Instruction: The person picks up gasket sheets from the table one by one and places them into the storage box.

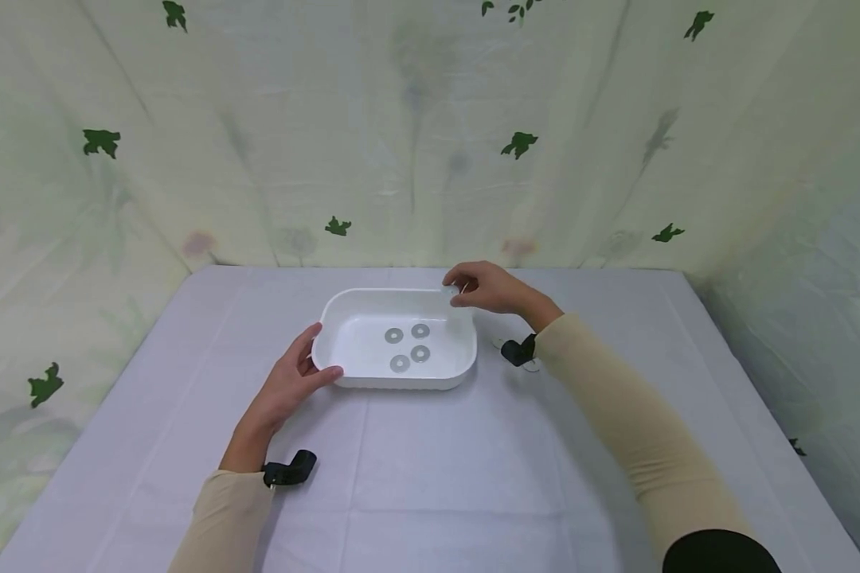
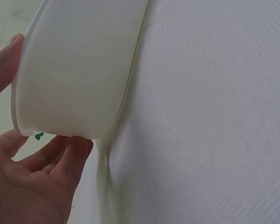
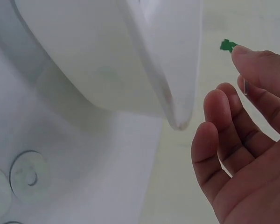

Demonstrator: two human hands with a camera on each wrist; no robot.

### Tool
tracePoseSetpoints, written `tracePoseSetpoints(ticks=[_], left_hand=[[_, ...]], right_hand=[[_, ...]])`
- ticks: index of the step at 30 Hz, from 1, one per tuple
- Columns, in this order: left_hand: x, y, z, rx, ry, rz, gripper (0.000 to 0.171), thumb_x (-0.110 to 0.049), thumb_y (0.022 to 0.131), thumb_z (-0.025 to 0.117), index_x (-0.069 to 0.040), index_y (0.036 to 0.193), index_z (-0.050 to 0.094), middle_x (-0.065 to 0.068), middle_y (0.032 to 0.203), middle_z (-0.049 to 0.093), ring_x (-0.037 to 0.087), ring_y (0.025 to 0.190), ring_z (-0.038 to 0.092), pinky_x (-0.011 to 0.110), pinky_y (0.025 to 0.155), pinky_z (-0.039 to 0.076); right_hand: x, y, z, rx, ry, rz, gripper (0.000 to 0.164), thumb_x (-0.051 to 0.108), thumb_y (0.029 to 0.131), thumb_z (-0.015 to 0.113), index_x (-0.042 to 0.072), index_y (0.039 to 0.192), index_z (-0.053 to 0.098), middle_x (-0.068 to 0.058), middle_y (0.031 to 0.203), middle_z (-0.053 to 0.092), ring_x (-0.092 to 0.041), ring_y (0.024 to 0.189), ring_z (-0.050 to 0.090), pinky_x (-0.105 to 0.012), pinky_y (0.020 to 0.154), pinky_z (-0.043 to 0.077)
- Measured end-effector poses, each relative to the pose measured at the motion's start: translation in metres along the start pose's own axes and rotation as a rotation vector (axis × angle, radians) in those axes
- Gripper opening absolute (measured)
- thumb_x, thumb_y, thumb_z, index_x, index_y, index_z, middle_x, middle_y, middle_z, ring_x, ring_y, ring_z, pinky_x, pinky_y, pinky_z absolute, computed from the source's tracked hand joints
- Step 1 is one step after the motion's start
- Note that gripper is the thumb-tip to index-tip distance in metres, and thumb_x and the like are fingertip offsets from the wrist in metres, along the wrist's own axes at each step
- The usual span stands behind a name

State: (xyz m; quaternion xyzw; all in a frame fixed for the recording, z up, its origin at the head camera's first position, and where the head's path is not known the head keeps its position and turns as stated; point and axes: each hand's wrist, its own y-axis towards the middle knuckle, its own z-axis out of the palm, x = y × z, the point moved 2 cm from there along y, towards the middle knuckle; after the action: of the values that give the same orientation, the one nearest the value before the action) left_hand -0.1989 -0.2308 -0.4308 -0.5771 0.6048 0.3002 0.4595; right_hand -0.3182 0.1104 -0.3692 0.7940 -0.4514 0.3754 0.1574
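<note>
A white, round-cornered basin (image 1: pixel 358 374) sits on the table, and several flat grey washers (image 1: pixel 400 364) lie on its floor. My left hand (image 1: pixel 287 390) holds the basin's left end, thumb at the near rim and fingers against the outer wall, also visible in the left wrist view. Over the far right corner of the basin, my right hand (image 1: pixel 490 288) pinches a thin disc, apparently a washer (image 3: pixel 246 87), seen nearly edge-on between thumb and index finger. Its other fingers curl loosely beside the basin rim (image 3: pixel 170 105).
More pale washers (image 3: pixel 30 176) lie on the table right of the basin, partly hidden beneath the right wrist in the head view. A white cloth (image 1: pixel 459 469) covers the table. A leaf-patterned curtain (image 1: pixel 401 159) hangs behind it.
</note>
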Motion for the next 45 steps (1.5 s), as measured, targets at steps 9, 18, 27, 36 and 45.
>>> tracePoseSetpoints(ticks=[9,18,27,36,45], left_hand=[[-0.001,0.000,0.001,0.006,-0.011,0.004,0.099,-0.025,0.090,0.074,-0.018,0.161,0.006,0.018,0.166,0.019,0.036,0.148,0.033,0.001,0.085,0.040],[-0.002,0.001,0.001,0.005,-0.001,0.003,0.100,-0.028,0.089,0.075,-0.018,0.161,0.007,0.018,0.165,0.020,0.036,0.149,0.032,0.002,0.086,0.040],[-0.002,-0.001,0.000,0.000,0.005,-0.005,0.098,-0.025,0.090,0.074,-0.019,0.161,0.006,0.018,0.165,0.020,0.036,0.149,0.033,0.003,0.086,0.040],[-0.003,-0.001,0.000,0.000,0.000,0.004,0.098,-0.024,0.091,0.073,-0.018,0.161,0.006,0.019,0.165,0.021,0.036,0.149,0.032,0.002,0.086,0.040],[-0.003,-0.001,0.000,0.001,0.006,-0.002,0.098,-0.025,0.091,0.073,-0.017,0.161,0.006,0.018,0.165,0.020,0.036,0.149,0.032,0.002,0.087,0.040]], right_hand=[[0.007,0.003,0.009,0.024,-0.013,0.008,0.038,0.015,0.092,0.069,0.008,0.128,0.062,-0.018,0.130,0.062,-0.027,0.113,0.058,-0.041,0.100,0.049],[0.008,0.004,0.008,0.021,-0.028,-0.010,0.037,0.016,0.091,0.069,0.009,0.127,0.062,-0.018,0.129,0.062,-0.027,0.112,0.059,-0.040,0.099,0.049],[0.006,0.002,0.008,0.016,-0.041,0.000,0.045,0.019,0.091,0.069,0.010,0.134,0.058,-0.019,0.130,0.059,-0.028,0.113,0.058,-0.040,0.096,0.049],[-0.008,-0.007,0.001,-0.015,-0.081,0.032,0.049,0.021,0.093,0.067,0.013,0.139,0.053,-0.015,0.138,0.054,-0.029,0.114,0.059,-0.043,0.095,0.050],[-0.027,-0.037,-0.008,-0.014,-0.136,0.051,0.043,0.016,0.094,0.065,0.009,0.136,0.057,-0.016,0.136,0.056,-0.029,0.112,0.062,-0.044,0.094,0.053]])
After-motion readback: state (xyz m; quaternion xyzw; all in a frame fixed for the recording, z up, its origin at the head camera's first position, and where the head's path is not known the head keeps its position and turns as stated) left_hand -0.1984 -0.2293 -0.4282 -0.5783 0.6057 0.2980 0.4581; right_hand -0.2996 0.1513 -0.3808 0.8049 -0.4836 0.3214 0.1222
